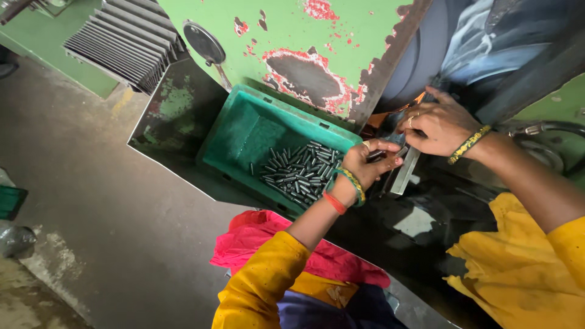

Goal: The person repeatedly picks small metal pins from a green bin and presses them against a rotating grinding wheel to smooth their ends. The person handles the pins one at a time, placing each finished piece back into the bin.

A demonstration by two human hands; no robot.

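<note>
Left hand: the left hand is curled narrow, fingers pinched on a few small dark metal pins; a green-and-yellow bangle and an orange one sit on its wrist.
Right hand: the right hand lies palm down, up and to the right of the left hand, fingers bent over the machine's ledge; whether it grips anything I cannot tell. It wears rings and a yellow-green bangle.
Metal strip: a flat grey metal strip slants down just to the right of the left hand's fingertips and just below the right hand.
Crate: a green plastic crate sits just to the left of the left hand, tilted against the machine.
Loose pins: a heap of dark metal pins lies in the crate's lower right corner, right beside the left wrist.
Machine: a green machine panel with chipped paint showing red stands above both hands.
Clothing: yellow sleeves cover both arms; a pink cloth lies below the left forearm.
Floor: grey concrete floor spreads well to the left of the crate.
</note>
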